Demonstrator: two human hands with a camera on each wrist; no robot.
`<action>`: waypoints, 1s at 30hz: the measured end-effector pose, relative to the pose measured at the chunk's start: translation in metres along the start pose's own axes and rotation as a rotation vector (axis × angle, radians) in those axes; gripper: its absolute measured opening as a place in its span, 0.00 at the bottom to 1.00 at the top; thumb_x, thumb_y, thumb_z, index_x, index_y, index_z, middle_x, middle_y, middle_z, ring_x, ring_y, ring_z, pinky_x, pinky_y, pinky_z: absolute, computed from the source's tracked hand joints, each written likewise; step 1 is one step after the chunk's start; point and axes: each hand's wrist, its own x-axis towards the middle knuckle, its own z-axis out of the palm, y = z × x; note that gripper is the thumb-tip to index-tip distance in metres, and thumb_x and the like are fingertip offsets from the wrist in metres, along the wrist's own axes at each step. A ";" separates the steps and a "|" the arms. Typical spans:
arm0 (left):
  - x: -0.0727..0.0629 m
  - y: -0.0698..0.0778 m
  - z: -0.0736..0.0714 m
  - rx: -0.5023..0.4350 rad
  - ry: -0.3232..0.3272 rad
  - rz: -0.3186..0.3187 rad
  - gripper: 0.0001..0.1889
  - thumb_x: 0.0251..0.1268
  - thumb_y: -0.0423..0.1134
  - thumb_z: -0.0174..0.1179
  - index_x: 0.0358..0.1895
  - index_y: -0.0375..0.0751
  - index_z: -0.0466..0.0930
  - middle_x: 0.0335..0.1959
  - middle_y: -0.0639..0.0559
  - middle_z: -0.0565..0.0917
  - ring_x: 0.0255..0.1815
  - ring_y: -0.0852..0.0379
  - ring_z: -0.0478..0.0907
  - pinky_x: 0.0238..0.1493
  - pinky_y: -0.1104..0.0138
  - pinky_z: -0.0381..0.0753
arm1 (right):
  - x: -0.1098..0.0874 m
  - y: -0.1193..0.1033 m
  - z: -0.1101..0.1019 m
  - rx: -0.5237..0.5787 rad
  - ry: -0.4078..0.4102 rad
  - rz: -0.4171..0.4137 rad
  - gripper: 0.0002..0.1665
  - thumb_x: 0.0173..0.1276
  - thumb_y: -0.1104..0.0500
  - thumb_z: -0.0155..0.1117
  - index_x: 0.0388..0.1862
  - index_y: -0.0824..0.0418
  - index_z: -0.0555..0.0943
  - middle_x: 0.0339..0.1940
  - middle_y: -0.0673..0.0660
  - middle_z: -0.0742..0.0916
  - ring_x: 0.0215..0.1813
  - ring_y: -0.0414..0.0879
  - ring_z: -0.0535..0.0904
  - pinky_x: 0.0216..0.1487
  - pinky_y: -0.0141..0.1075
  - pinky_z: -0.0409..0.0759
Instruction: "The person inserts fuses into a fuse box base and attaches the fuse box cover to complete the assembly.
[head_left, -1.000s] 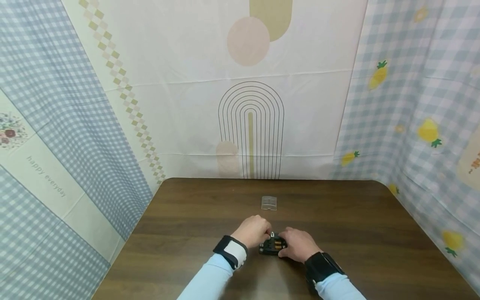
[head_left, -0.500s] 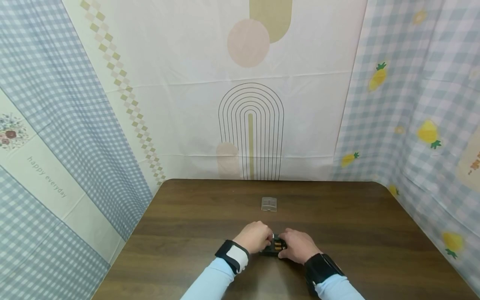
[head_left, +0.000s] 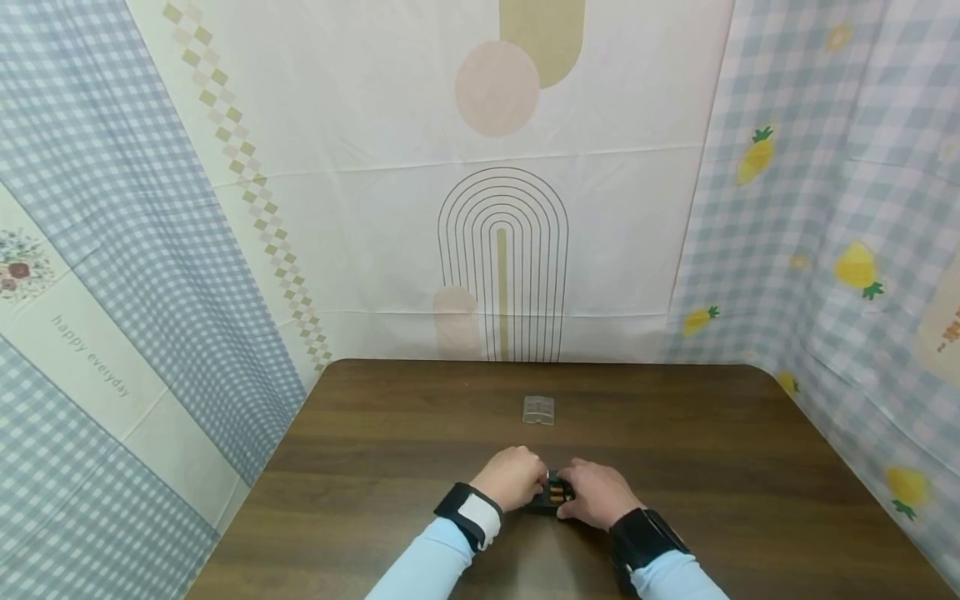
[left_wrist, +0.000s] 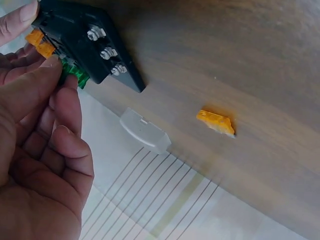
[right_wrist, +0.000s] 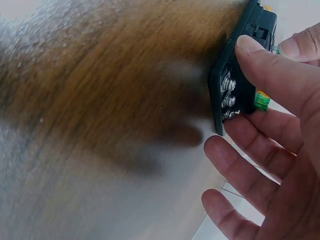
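A black fuse block (head_left: 557, 493) with screw terminals (left_wrist: 107, 52) along one side is between the two hands over the table. Orange fuses (left_wrist: 41, 44) and a green fuse (left_wrist: 77, 75) stick out of its face. My left hand (head_left: 512, 478) pinches the green fuse between thumb and fingertips, the other fingers curled. The block's right end is in my right hand (head_left: 596, 492), which grips it by the edges; its thumb (right_wrist: 265, 65) presses on the black side and the lower fingers are spread. The left hand covers the block's left end in the head view.
A clear plastic cover (head_left: 538, 409) lies on the brown wooden table (head_left: 390, 417) beyond the hands. A loose orange fuse (left_wrist: 216, 121) lies near it in the left wrist view. Printed cloth (head_left: 360, 250) hangs behind the table's back edge.
My left hand has come down and slightly toward me onto the block's left end, covering more of it. The right hand has kept its grip with little movement.
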 end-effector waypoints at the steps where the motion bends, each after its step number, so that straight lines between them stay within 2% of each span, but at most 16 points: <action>1: 0.000 0.000 0.000 0.003 0.001 0.001 0.02 0.59 0.39 0.72 0.30 0.48 0.89 0.26 0.60 0.85 0.25 0.67 0.77 0.31 0.74 0.77 | 0.000 0.000 0.000 0.001 -0.002 0.002 0.26 0.52 0.54 0.81 0.47 0.63 0.85 0.36 0.53 0.82 0.38 0.50 0.80 0.45 0.52 0.79; 10: 0.000 0.001 0.001 0.020 -0.051 0.017 0.03 0.58 0.40 0.73 0.28 0.50 0.89 0.24 0.61 0.85 0.23 0.68 0.76 0.28 0.75 0.75 | 0.000 0.002 0.003 -0.003 0.002 0.000 0.25 0.51 0.53 0.82 0.46 0.62 0.85 0.34 0.53 0.81 0.36 0.50 0.79 0.43 0.51 0.80; 16: 0.002 0.002 -0.002 0.033 -0.071 -0.010 0.02 0.58 0.39 0.72 0.29 0.51 0.90 0.26 0.61 0.85 0.25 0.67 0.77 0.29 0.74 0.76 | 0.000 0.001 0.002 -0.006 0.000 0.007 0.25 0.51 0.54 0.82 0.46 0.63 0.85 0.34 0.53 0.81 0.36 0.50 0.80 0.43 0.51 0.80; 23: 0.002 0.003 0.000 0.063 -0.047 0.005 0.04 0.57 0.36 0.73 0.28 0.50 0.90 0.25 0.61 0.85 0.25 0.67 0.77 0.30 0.75 0.77 | 0.000 0.000 0.001 -0.018 0.000 -0.001 0.25 0.51 0.53 0.81 0.46 0.62 0.85 0.34 0.52 0.81 0.36 0.49 0.79 0.42 0.50 0.80; 30: 0.002 0.003 0.002 0.067 -0.033 0.033 0.05 0.58 0.34 0.72 0.27 0.48 0.89 0.22 0.60 0.84 0.22 0.67 0.74 0.28 0.76 0.75 | 0.001 0.000 -0.001 -0.015 -0.003 0.003 0.24 0.50 0.54 0.82 0.44 0.62 0.85 0.34 0.53 0.81 0.36 0.50 0.79 0.42 0.51 0.79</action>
